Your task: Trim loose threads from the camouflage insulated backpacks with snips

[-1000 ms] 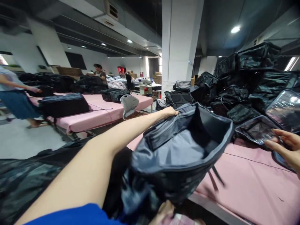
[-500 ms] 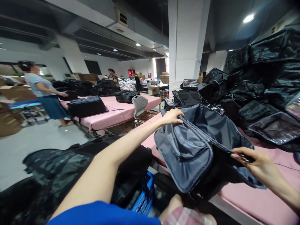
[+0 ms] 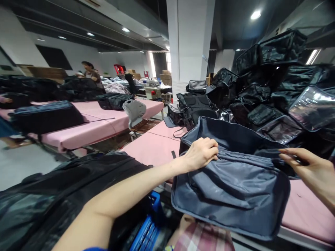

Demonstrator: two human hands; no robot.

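A large dark bag point(image 3: 230, 184) with a grey-blue lining lies opened at the table's edge, its lined flap hanging toward me. My left hand point(image 3: 201, 153) is closed over the seam at the flap's top left, fingers curled round the fabric. At the bag's right end, my right hand point(image 3: 309, 164) pinches dark fabric near the rim between thumb and fingers. Something dark shows under its palm, too unclear to name. Behind the flap, the bag's inside is partly visible; its underside is hidden.
Black bags point(image 3: 251, 94) are heaped at the back right. A blue plastic crate point(image 3: 148, 226) and a dark bag point(image 3: 78, 181) are at my left. Beyond stand a grey chair point(image 3: 134, 111) and a pink-covered table point(image 3: 99, 129) with bags. Other people are farther back.
My view has turned right. The bag's flap has swung round to face me more squarely. My left hand still grips its seam; my right hand has moved up along the rim.
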